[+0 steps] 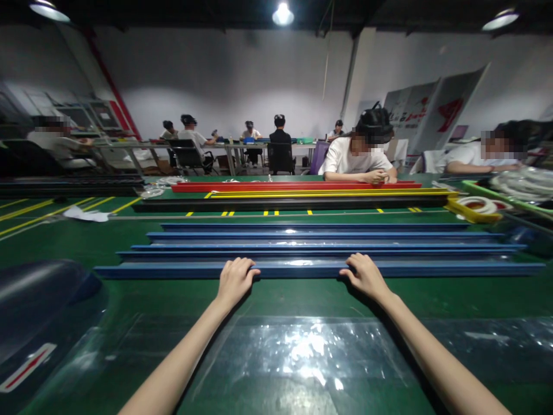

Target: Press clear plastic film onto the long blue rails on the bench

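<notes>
Across the green tabletop (298,295), directly under both hands, lies a long, straight, glossy blue rail with raised edges (302,271), the nearest of several blue ones set side by side. On its near edge, left of the middle, rests the left hand (236,281); right of the middle, well apart from it, the right hand (364,275) touches the same edge. Both hands have fingers bent over that edge and thumbs pointing inward along it; the fingertips are partly hidden, so I cannot tell whether either hand grips the rail. Just behind this rail, the other blue rails (311,237) run roughly parallel. Farther behind it lie a long black rail (294,205), a long yellow rail (328,194) and a long red rail (294,187). In front of it, beneath the forearms, spreads a shiny clear plastic sheet (298,351).
</notes>
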{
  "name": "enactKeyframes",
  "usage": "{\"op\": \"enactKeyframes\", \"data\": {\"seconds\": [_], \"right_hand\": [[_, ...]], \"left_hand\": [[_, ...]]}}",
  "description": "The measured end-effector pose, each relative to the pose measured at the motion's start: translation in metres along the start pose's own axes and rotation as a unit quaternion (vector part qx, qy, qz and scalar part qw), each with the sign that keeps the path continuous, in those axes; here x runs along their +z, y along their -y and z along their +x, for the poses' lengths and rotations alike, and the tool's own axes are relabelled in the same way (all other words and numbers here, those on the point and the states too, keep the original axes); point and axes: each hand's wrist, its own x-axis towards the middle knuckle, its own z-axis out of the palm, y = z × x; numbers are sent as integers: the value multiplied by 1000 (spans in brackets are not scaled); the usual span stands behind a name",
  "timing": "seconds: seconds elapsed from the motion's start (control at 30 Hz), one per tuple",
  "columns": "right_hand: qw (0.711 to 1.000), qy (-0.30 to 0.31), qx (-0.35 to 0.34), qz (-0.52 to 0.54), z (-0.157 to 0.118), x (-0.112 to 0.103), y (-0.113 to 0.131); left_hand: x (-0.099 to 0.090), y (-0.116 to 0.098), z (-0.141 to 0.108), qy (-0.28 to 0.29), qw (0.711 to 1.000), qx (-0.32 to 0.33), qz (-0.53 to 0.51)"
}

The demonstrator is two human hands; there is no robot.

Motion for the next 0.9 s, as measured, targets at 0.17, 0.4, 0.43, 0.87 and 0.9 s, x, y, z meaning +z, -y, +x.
{"op": "enactKeyframes", "data": {"seconds": [0.17, 0.4, 0.43, 0.87, 0.9], "right_hand": [[1000, 10, 16, -4, 7, 5, 7], [998, -2, 52, -26, 14, 15, 31], [998, -7, 59, -32, 15, 17, 36], [998, 31, 57, 23, 55, 50, 124], [998, 38, 47, 27, 57, 50, 128]], "left_hand": [[-2, 11, 1, 17, 1000, -6, 18], [-16, 15, 10, 66, 997, 41, 15], [-16, 11, 12, 67, 996, 52, 10], [10, -41, 27, 89, 991, 95, -11], [11, -39, 26, 89, 993, 82, -4]]}}
